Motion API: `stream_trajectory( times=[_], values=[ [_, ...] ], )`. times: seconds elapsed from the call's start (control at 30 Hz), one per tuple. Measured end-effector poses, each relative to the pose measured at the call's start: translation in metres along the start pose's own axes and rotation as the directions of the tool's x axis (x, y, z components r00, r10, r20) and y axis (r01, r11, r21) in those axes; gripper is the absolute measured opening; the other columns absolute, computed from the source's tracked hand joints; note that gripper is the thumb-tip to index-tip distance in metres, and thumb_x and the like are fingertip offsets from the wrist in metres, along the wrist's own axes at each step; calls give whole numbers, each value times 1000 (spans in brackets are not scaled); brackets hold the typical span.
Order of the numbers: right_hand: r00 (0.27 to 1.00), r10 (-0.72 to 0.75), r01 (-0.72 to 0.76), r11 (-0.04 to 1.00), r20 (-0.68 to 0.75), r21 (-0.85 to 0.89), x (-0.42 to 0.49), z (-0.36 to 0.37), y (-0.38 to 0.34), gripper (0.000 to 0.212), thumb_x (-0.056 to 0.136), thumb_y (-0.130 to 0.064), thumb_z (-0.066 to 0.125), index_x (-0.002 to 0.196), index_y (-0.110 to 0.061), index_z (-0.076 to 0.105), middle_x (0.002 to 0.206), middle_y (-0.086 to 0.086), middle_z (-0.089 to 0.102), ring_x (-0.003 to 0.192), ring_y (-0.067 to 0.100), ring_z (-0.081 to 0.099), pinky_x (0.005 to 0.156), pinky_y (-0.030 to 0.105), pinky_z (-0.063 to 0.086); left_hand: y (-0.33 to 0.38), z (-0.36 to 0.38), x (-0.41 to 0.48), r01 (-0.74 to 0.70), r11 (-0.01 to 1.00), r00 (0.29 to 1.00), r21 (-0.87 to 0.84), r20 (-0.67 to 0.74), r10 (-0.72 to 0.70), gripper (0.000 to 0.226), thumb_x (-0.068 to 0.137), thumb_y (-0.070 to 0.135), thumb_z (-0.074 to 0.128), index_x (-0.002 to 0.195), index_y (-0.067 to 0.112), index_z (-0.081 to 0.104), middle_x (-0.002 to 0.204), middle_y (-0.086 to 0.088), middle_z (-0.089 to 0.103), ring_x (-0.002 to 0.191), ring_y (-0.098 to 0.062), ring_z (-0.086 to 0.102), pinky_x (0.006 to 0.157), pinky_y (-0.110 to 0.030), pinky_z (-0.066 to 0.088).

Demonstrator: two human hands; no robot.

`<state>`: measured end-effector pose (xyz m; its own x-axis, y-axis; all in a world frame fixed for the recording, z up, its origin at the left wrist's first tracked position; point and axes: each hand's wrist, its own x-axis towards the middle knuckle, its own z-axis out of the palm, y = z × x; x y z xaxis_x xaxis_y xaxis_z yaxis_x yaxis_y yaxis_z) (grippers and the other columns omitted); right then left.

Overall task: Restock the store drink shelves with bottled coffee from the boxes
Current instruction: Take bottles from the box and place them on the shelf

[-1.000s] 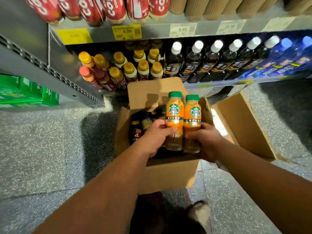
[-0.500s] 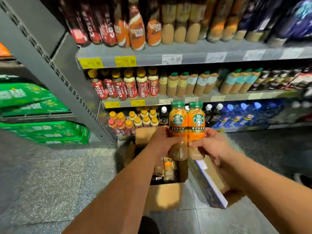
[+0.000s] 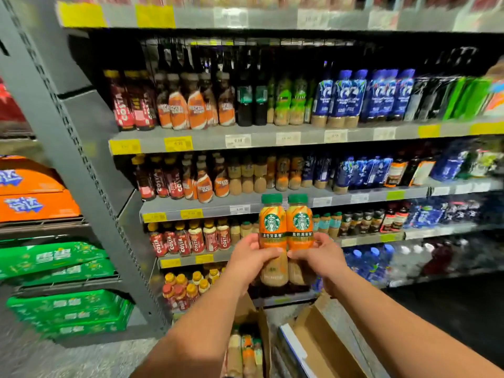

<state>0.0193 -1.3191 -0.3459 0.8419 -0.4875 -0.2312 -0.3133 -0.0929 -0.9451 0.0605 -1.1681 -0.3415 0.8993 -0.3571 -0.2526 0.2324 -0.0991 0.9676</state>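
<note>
- Left hand [image 3: 251,261] wraps its fingers round the lower half of the left coffee bottle [image 3: 272,227], thumb laid across the front. That's a firm grip.
- Right hand [image 3: 320,259] mirrors it on the right coffee bottle [image 3: 299,226], fingers curled round the side, thumb at the label's lower edge.
- The two hands sit close together, thumbs almost meeting, and the two bottles stand upright side by side, touching.
- Each bottle wears an orange label with a round green logo and a green cap [image 3: 272,199], and pale brown drink shows below the label.
- The pair is held up in the air in front of the drink shelves [image 3: 218,144], level with the row of small red Costa bottles [image 3: 182,241], resting on no shelf.
- Straight below the forearms, an open cardboard box [image 3: 265,339] sits on the speckled floor [image 3: 68,358] with more bottles [image 3: 242,353] upright inside.
- Just right of it, a second cardboard box [image 3: 321,342] lies tilted, showing a white and blue edge.
- Up on the higher shelves there are orange-and-brown Nescafe bottles [image 3: 191,107], then blue-labelled bottles [image 3: 351,96] further right, and yellow price tags [image 3: 177,143] along the shelf fronts.
- Far left, past the grey upright post [image 3: 68,148], green packs [image 3: 68,312] are stacked low and orange packs [image 3: 35,205] sit above them.
</note>
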Motion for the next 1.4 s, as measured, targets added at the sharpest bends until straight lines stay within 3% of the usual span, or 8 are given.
stream_trajectory(
  times=[0.13,0.23,0.37,0.67,0.9,1.23,1.33,1.4],
  values=[
    [998,-31,30,1000,-51,-5,-10,-20,-19,54,64,-6,85,111,-12,58,85,-5,66,83,16,64,83,32,50,23,14,-7,-51,998,999,31,12,51,38,78,12,76,110,16,56,103,2,70,93,-9,65,73,-23,50],
    [996,-14,12,1000,-92,-15,-16,-29,-25,50,60,-10,87,102,-16,61,88,-3,71,85,17,67,89,39,53,32,24,-10,-78,997,997,25,18,77,38,77,12,77,109,14,56,103,1,70,92,-9,65,74,-22,51],
    [990,-11,5,999,-143,-42,-14,-37,-29,64,53,-19,89,111,-15,61,96,1,72,89,20,68,88,44,54,38,34,-7,-87,996,995,15,48,86,38,77,10,77,107,15,55,102,1,70,92,-9,66,75,-22,53],
    [980,-36,22,997,-195,-72,15,-25,-46,43,57,-16,89,85,-24,58,90,0,72,85,21,68,86,44,54,51,24,29,-96,995,993,-8,64,96,37,77,8,77,106,15,56,100,1,70,93,-12,67,83,-28,54],
    [974,22,-33,999,-226,-44,59,11,-46,44,60,-12,87,96,-13,61,85,0,71,79,17,66,78,36,54,48,-5,89,-57,998,993,7,105,56,34,75,4,78,95,19,54,91,4,68,81,-6,64,67,-17,51],
    [953,81,-99,994,-292,-45,119,27,-52,38,64,-11,86,83,-17,54,82,-1,64,77,18,61,70,32,46,45,-12,175,-5,998,980,69,199,-9,46,71,11,81,108,18,54,106,-2,70,97,-15,66,90,-34,52],
    [949,75,-98,993,-305,-59,132,23,-55,40,62,-13,87,81,-20,52,83,0,65,76,16,60,68,32,48,50,-5,189,-11,998,979,58,202,-1,41,73,8,80,101,20,53,101,1,69,91,-12,66,82,-29,52],
    [948,76,-101,993,-309,-66,145,21,-55,42,59,-15,88,83,-20,54,88,2,68,83,21,64,78,40,53,53,-1,196,-15,999,981,50,194,5,38,75,6,78,99,18,52,94,5,67,85,-9,64,76,-24,51]
  ],
)
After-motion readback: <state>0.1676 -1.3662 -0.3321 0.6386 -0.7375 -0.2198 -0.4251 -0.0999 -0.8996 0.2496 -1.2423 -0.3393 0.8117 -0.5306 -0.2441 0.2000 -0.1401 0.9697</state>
